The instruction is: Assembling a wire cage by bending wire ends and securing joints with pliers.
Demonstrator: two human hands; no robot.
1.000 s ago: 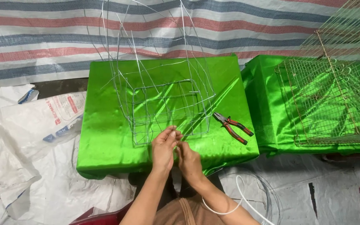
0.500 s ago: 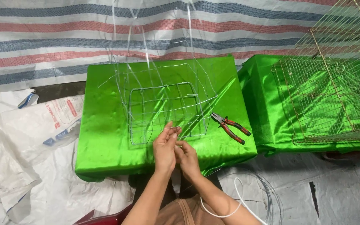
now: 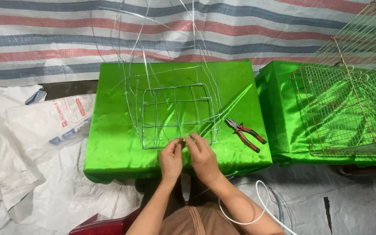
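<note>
Since the earlier frame the hands sit a bit further right along the near edge of the wire frame [image 3: 175, 115], and the view has shifted slightly; pliers and cages look unmoved.

Largest first: striped tarp [image 3: 66, 39] at the back, woven, red/blue/grey bands. In front, a block w/ shiny green satin cloth [image 3: 109, 130], creased. A second green-covered block [image 3: 279, 113] to the right carries finished mesh cages [image 3: 349, 113], fine grid, dull gold wire. White woven sacks [image 3: 44, 126] lie left on the floor.

Wire frame: thin bright wire, square grid lying flat on the cloth, loose ends rising toward the tarp. Its near edge runs left-right, directly ahead of both hands.

Left hand [image 3: 170, 159] and right hand [image 3: 203, 156] meet at that near edge, fingertips pinching the wire btwn them, almost touching each other. Both about equally near.

Pliers [image 3: 245, 134], red/black grips, lie just right of the frame, nearer the right hand, untouched. White cord [image 3: 257, 209] loops by the right forearm.
</note>
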